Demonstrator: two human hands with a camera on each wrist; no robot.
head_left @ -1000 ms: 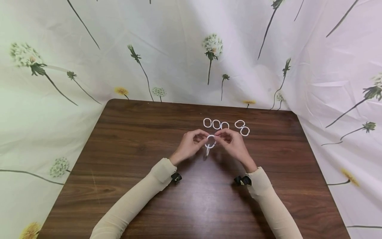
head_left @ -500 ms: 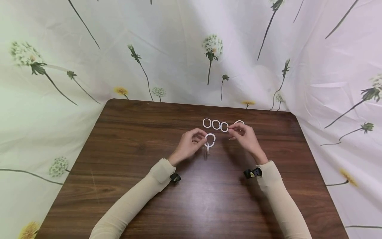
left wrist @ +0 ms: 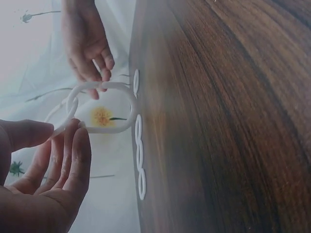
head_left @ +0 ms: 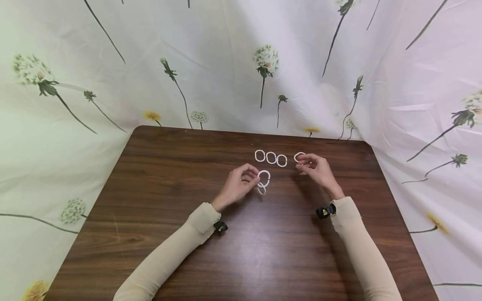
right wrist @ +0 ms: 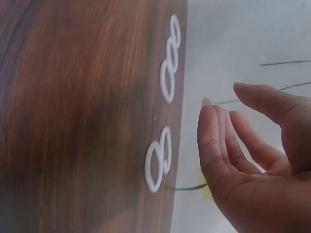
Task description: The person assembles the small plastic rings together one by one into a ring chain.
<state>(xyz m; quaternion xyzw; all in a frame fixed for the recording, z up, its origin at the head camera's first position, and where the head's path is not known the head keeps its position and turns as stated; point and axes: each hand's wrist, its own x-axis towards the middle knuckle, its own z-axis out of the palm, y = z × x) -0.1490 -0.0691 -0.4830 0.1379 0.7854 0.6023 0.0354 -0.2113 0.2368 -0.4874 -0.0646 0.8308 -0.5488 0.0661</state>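
Note:
Two white oval plastic chain links, joined through each other, hang in my left hand. The left thumb and fingertips pinch them above the table, the upper link upright and the other dangling below it. My right hand hovers over a pair of loose white links at the right, its thumb and fingers apart and holding nothing. In the head view this hand covers most of that pair. In the right wrist view the two links lie on the wood, touching or overlapping.
A row of three white links lies near the far edge of the brown wooden table, left of the pair. A white cloth with dandelion prints hangs behind the table and along its sides.
My right hand has let go of the upright link and moved right, past the row, to the loose pair. The left hand has stayed nearly still; the dangling link has swung a little.

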